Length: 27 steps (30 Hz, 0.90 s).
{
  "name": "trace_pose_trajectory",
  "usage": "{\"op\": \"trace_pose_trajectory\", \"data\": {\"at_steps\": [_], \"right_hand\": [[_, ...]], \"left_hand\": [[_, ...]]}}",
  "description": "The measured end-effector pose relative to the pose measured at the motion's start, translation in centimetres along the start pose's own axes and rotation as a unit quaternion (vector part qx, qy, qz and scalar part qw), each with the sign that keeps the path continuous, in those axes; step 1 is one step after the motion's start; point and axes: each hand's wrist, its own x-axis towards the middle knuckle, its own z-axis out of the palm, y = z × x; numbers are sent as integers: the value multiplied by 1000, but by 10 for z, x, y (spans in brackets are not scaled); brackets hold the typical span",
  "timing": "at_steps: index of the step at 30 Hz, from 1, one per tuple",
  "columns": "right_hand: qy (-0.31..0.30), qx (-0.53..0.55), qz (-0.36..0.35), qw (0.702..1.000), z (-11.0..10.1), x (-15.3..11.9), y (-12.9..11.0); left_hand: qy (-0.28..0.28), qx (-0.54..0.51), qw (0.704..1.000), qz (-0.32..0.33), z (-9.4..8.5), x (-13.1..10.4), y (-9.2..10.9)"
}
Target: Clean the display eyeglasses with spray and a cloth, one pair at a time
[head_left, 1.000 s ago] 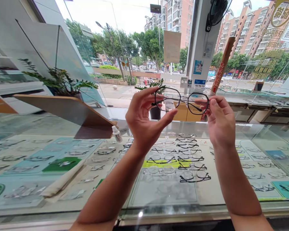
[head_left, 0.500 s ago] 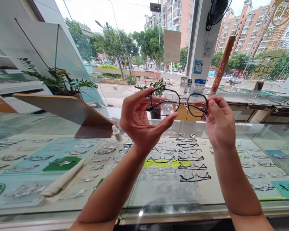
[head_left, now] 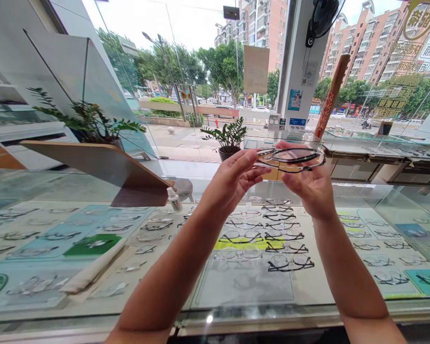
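A pair of black-rimmed eyeglasses (head_left: 296,156) is held up above the glass counter, turned nearly edge-on. My left hand (head_left: 238,174) pinches its left end between thumb and fingers. At the other end, my right hand (head_left: 313,188) is curled around the frame, its fingers behind the lenses and its thumb below them. Exactly where the right fingertips touch is partly hidden by the eyeglasses. Under both hands, rows of spectacle frames (head_left: 286,263) lie inside the glass display counter (head_left: 243,291).
A small white bottle (head_left: 174,199) stands on the counter left of my hands. Beside it a tilted brown board (head_left: 100,162) juts over the glass. A rolled beige cloth (head_left: 95,267) lies at left. Farther off are a potted plant (head_left: 227,136) and a window onto a street.
The eyeglasses have tipped from facing me upright to nearly edge-on and shifted right. My left hand has moved right and closed its pinch; my right hand has turned, its fingers now behind the frame.
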Motion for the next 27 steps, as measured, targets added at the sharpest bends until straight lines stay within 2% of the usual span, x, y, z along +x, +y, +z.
{"op": "trace_pose_trajectory", "data": {"at_steps": [3, 8, 12, 16, 18, 20, 22, 24, 27], "right_hand": [[3, -12, -25, 1000, 3, -1, -3], [21, -44, -25, 998, 5, -3, -5], [47, -82, -9, 995, 6, -4, -5], [83, -111, -4, 990, 9, -5, -7], [89, -111, 4, 990, 10, -6, -9], [90, -97, 16, 991, 10, -5, -10], [85, -85, 37, 992, 9, -4, -10], [67, -90, 66, 991, 7, 0, -9], [3, -116, 94, 989, 5, 6, -3]], "left_hand": [[-46, -4, 998, -51, -1, 2, -4], [-111, 29, 991, -67, -5, 5, -8], [-137, 55, 987, -63, -4, 5, -7], [-143, 64, 982, -102, -3, 5, -7], [-170, 79, 976, -114, -6, 8, -7], [-182, 109, 973, -95, -14, 13, -6], [-137, 158, 977, -34, -27, 19, -2], [-49, 220, 973, 48, -44, 24, 9], [89, 307, 939, 131, -61, 24, 36]]}}
